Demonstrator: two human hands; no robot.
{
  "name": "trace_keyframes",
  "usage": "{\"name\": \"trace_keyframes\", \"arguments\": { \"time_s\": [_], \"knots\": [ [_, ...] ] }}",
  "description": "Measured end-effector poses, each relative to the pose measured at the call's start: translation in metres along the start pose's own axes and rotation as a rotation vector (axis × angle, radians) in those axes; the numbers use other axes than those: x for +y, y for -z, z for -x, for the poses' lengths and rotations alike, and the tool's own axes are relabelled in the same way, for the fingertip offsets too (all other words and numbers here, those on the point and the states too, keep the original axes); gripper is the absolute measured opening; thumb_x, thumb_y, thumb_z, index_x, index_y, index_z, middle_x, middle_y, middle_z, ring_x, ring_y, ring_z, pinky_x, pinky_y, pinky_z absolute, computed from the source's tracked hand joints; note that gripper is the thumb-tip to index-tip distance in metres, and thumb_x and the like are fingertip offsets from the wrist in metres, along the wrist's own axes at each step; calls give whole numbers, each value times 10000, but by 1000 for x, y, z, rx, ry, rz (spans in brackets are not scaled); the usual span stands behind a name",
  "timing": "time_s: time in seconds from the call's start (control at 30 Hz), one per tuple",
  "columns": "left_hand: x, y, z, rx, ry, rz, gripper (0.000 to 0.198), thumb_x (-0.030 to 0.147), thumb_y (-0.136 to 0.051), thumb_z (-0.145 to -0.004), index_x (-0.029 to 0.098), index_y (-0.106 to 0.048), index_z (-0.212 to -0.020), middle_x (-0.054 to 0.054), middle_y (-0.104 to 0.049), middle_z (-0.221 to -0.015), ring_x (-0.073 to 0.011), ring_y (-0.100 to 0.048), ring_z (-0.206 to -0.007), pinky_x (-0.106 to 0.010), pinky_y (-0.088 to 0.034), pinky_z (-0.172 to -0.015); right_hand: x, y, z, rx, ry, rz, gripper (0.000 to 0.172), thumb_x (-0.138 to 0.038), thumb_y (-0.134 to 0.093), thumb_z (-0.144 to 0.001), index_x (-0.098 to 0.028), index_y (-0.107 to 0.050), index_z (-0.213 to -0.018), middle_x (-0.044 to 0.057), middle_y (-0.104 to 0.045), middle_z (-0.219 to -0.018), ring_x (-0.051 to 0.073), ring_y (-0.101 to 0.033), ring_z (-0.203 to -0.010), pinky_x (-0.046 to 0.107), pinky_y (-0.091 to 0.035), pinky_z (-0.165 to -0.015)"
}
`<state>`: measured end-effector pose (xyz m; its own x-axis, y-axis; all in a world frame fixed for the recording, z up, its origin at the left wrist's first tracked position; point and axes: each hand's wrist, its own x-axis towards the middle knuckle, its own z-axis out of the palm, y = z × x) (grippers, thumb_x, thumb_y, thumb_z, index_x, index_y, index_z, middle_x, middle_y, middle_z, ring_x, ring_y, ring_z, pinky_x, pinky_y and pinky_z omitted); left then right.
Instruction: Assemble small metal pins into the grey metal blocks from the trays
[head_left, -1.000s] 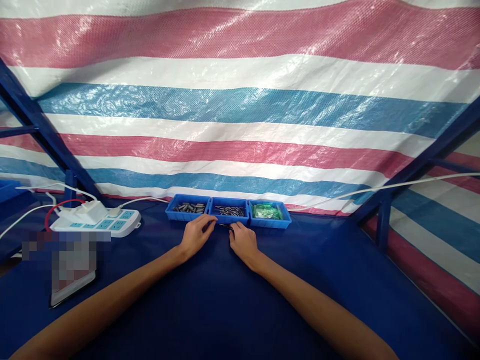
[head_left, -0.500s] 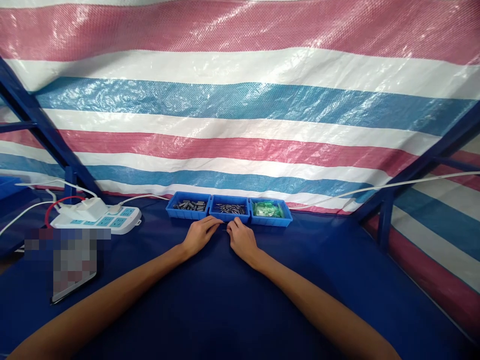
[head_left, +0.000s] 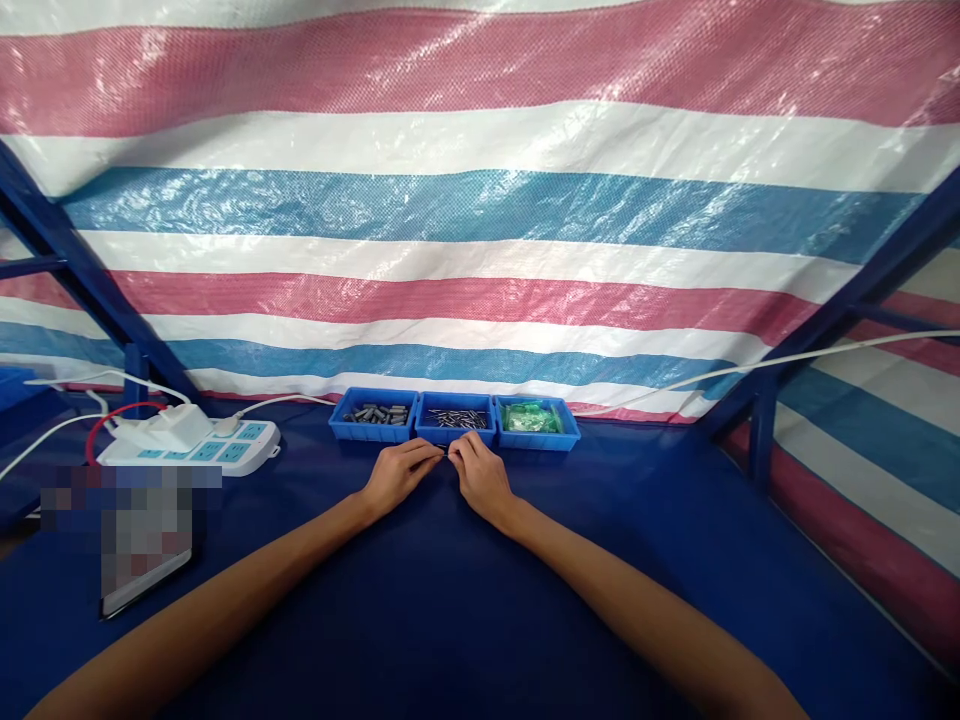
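Note:
My left hand (head_left: 399,476) and my right hand (head_left: 481,474) meet fingertip to fingertip over the blue tabletop (head_left: 420,590). Each is closed in a pinch, and a tiny thin dark piece shows between them, too small to make out. Just beyond my fingers stands the middle blue bin (head_left: 455,437), with thin metal pieces (head_left: 456,418) inside. The left bin (head_left: 373,433) holds short grey cylinders (head_left: 379,413). Green plastic packets (head_left: 533,416) lie in the right bin (head_left: 538,441).
A white power strip (head_left: 247,456) with plugs and cables sits at the left. Nearer, a flat device (head_left: 146,582) is partly pixelated. Striped sheeting (head_left: 465,205) hangs behind, between blue frame bars (head_left: 763,430). A white cable (head_left: 787,357) crosses at the right.
My hands have come closer together, so the gap between their fingertips has nearly closed. The whole view has shifted slightly.

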<state>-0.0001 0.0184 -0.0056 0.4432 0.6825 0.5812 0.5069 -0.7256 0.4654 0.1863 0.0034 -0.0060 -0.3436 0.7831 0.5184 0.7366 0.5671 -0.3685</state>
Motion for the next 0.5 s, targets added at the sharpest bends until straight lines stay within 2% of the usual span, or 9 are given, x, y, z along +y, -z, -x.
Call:
{"name": "trace_keyframes", "arguments": {
  "time_s": [0.23,0.37,0.5],
  "knots": [
    [2,1,1,-3,28,3,217,299,-508,-898,197,-692,-953,-45,-686,-914,-142,-648,-804,-229,-507,-751,-3,3,0,-10,-13,-11,235,-286,-335,-981,-191,-549,-954,56,-550,-941,157,-553,-829,232,-424,-722],
    [6,4,1,81,80,33,209,283,-511,-898,176,-689,-928,-48,-677,-881,-146,-634,-802,-239,-494,-757,-2,3,0,24,-6,-60,213,-285,-372,-967,-186,-554,-1017,63,-567,-969,162,-569,-855,240,-438,-755],
    [11,8,-1,143,91,40,200,275,-514,-897,162,-679,-896,-49,-667,-839,-147,-621,-776,-247,-490,-744,2,1,0,61,20,-102,249,-271,-352,-976,-184,-586,-974,60,-585,-913,155,-579,-797,241,-444,-744]
  ]
}}
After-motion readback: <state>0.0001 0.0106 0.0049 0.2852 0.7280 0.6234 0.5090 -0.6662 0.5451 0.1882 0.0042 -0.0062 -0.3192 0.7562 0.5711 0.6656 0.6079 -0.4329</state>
